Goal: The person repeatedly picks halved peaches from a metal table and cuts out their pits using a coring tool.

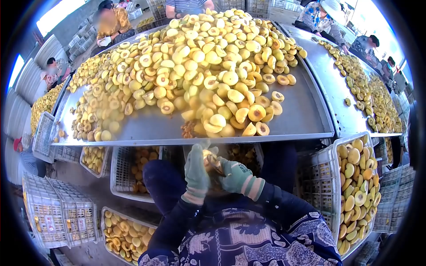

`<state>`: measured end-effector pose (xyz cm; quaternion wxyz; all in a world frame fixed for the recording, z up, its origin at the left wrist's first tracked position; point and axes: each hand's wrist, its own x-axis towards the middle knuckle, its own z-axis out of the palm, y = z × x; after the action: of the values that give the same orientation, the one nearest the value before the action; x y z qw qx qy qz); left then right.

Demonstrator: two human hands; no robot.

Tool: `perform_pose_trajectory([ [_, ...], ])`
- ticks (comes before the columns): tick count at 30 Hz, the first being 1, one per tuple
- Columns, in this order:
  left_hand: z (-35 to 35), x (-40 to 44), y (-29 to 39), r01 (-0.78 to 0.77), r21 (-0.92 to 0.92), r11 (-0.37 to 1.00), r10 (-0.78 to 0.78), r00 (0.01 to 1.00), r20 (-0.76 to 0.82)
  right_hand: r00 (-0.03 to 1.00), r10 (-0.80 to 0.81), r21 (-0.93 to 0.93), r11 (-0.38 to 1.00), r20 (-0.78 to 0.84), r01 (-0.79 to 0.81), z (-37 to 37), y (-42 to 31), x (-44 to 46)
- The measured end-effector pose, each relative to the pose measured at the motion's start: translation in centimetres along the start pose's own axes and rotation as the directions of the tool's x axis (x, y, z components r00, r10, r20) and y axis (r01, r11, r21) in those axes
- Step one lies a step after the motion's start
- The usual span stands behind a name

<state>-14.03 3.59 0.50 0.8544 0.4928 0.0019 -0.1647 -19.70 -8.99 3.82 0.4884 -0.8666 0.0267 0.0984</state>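
A shiny grey metal table (297, 117) bears heaped, halved yellow fruit (191, 64); before its edge, the green-gloved left hand (196, 172) cups a pale yellow fruit piece (207, 159), probably steadying it for the slim dark tool (217, 166) that the green-gloved right hand (237, 176) seemingly closes around

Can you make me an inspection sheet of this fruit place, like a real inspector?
Surface: metal table, bare at front right.
Job's things: yellow peach halves, heaped high, some cut side up.
Clutter: small brown bits near the table's front edge.
Hands: gloved left hand holds a fruit piece; gloved right hand holds something dark, too blurred to name.
Cables: nothing seen.
Surroundings: plastic crates, other people.
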Motion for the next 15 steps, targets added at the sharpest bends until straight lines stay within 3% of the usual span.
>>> perform_pose_trajectory([
  [6, 1.1, -0.9, -0.5, -0.115, 0.006, 0.993, 0.115, 0.992, -0.053, 0.990, -0.061, 0.441, 0.891, -0.124, 0.110, 4.6, 3.3, 1.0],
  [8, 1.2, -1.0, -0.7, -0.153, 0.014, 0.988, 0.153, 0.986, -0.059, 0.993, -0.007, 0.267, 0.963, -0.117, 0.038, 3.9, 2.6, 0.3],
  [12, 1.3, -1.1, 0.2, -0.005, -0.009, 1.000, 0.005, 0.999, -0.034, 0.998, -0.009, -0.005, 1.000, -0.061, 0.009, 2.4, 2.6, 0.2],
  [15, 1.0, -0.8, 0.0, 0.068, -0.025, 0.997, -0.070, 0.996, -0.051, 0.997, 0.068, -0.090, 0.994, 0.022, -0.065, 0.9, 1.4, -0.2],
])
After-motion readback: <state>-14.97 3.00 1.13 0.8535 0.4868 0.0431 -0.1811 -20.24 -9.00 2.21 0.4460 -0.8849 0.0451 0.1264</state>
